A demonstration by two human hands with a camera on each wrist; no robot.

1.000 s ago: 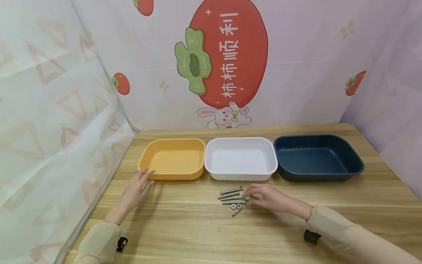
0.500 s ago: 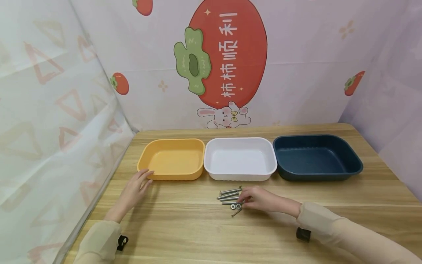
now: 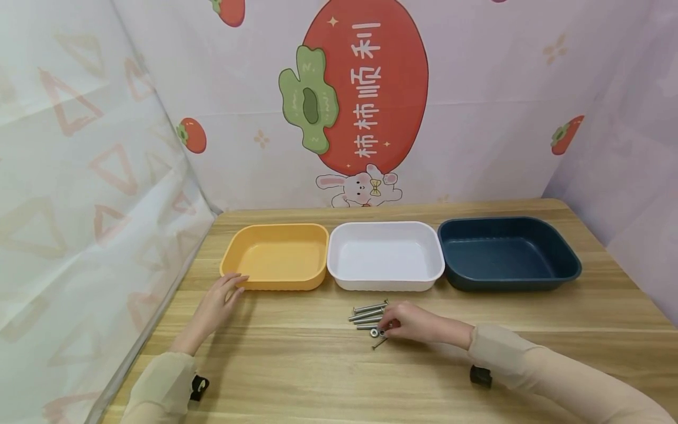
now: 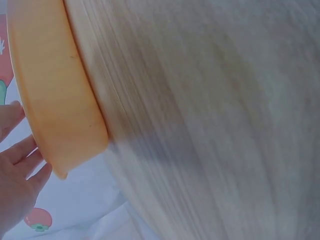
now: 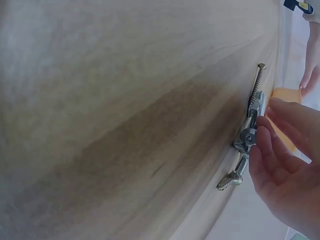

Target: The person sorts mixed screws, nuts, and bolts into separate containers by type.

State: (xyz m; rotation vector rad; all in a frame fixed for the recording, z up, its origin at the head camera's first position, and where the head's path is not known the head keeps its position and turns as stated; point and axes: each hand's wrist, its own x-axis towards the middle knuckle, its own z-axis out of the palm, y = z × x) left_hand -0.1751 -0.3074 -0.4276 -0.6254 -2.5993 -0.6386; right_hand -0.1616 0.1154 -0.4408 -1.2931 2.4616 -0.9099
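Note:
My left hand (image 3: 215, 306) rests its fingertips on the near left corner of the yellow tray (image 3: 283, 281). In the left wrist view its fingers (image 4: 25, 155) lie loosely against the tray's rim. My right hand (image 3: 413, 323) is bent over a small pile of hardware, its fingertips at a hex nut (image 3: 382, 333) that they partly cover. Whether they pinch it is unclear. Another nut (image 3: 374, 333) lies just left of it. Several long bolts (image 3: 367, 315) lie side by side behind the nuts, and a small screw (image 3: 379, 343) lies in front.
A white tray (image 3: 385, 285) stands beside the yellow one, with a dark blue tray (image 3: 508, 284) to its right. All three line the back of the wooden table (image 3: 318, 365). Fabric walls (image 3: 477, 147) rise behind and at both sides.
My right hand has moved left and slightly toward me, from the bolt heads to the nuts, and its fingers have drawn closer together. My left hand stays on the yellow tray.

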